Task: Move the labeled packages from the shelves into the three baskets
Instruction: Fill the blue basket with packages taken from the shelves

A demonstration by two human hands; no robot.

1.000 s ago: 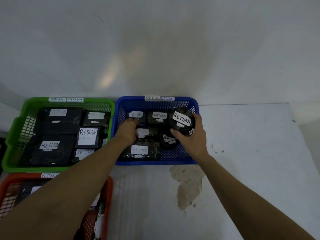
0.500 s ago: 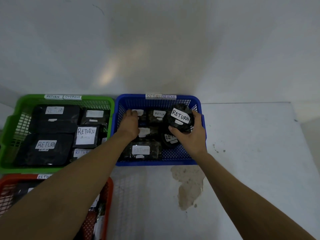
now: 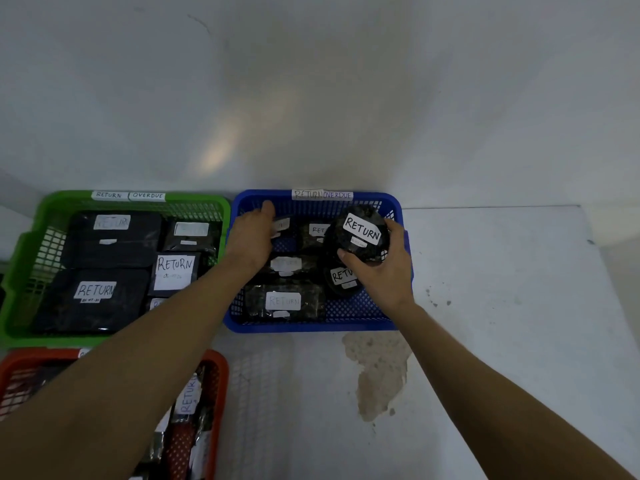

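Round black package [image 3: 358, 237], label RETURN, held over blue basket [image 3: 313, 326].
Right hand [image 3: 382, 271] grips it, label tilted down-right; left hand [image 3: 250, 237] reaches inside, finger position unclear. Baskets: 3, plastic mesh.

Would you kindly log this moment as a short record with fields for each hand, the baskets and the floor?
right hand: right hand grips a round black package labelled RETURN over the blue basket
left hand: left hand reaches inside the blue basket's far left corner; grip unclear
green basket: green basket holds flat black packages
red basket: red basket partly in view, partly filled
floor: brown stain near the blue basket
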